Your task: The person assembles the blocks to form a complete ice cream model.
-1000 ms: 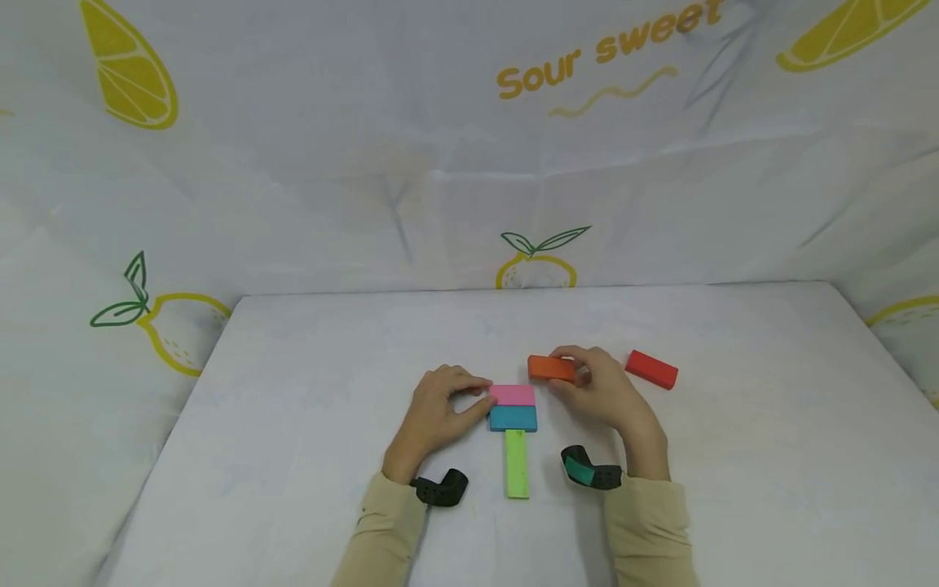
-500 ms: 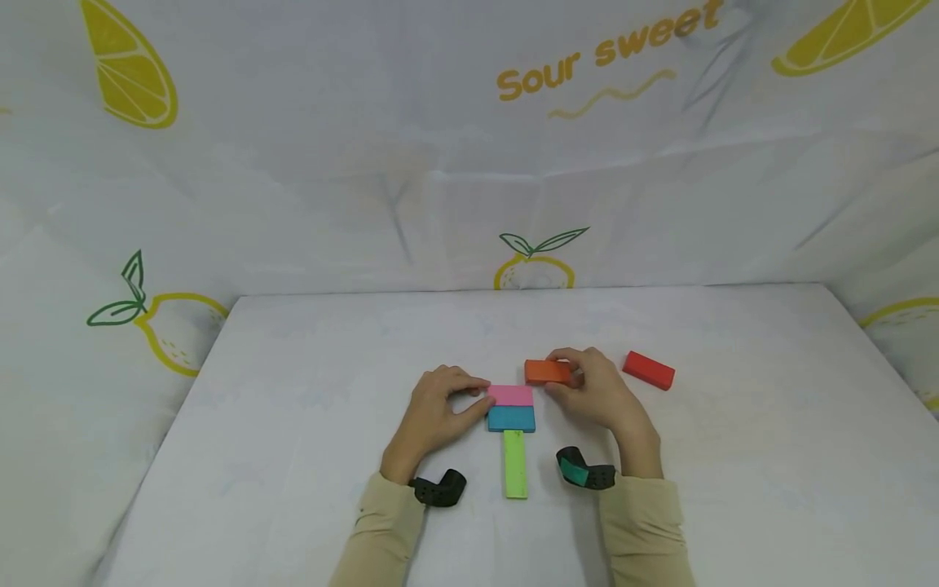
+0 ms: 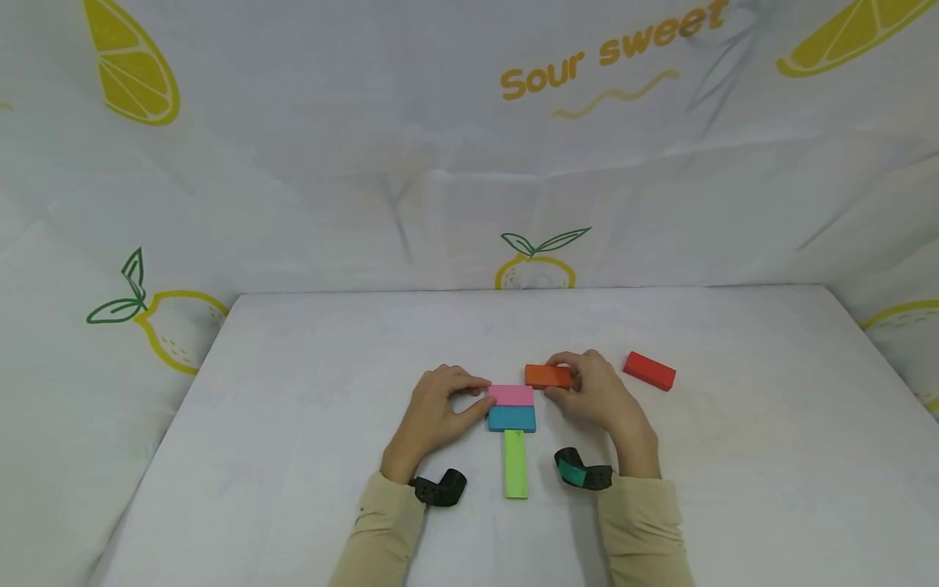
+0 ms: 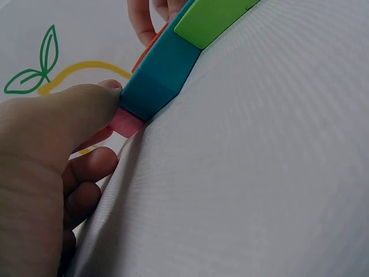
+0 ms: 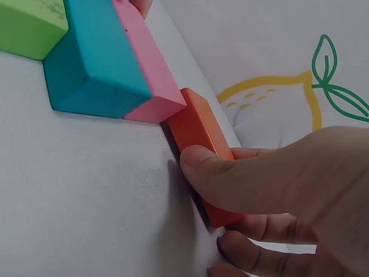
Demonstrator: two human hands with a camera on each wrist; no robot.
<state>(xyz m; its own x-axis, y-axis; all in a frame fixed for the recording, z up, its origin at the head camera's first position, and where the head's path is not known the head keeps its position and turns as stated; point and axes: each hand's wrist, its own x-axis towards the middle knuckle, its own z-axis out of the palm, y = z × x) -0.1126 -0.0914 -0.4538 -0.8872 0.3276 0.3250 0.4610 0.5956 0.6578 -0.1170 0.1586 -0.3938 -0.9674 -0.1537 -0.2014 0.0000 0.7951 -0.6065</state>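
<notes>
In the head view my left hand [image 3: 434,414] pinches the left end of a pink block [image 3: 511,395] between thumb and index finger. A blue block [image 3: 512,418] lies along the pink one's near side, and a light green block [image 3: 516,465] points toward me from its middle. My right hand [image 3: 603,399] holds an orange block [image 3: 547,376] by its right end, thumb in front and fingers behind. In the right wrist view the orange block [image 5: 193,127] sits by the pink block's far right corner [image 5: 153,69], close to the tabletop; whether they touch I cannot tell.
A red block [image 3: 649,371] lies slanted on the white table [image 3: 293,408], to the right of my right hand. A white lemon-print cloth [image 3: 330,163] hangs behind the table. Dark camera mounts [image 3: 440,488] sit on both wrists.
My right hand has brought the orange block slightly left and nearer to me, down toward the pink block's far edge. My left hand stays in place on the pink block.
</notes>
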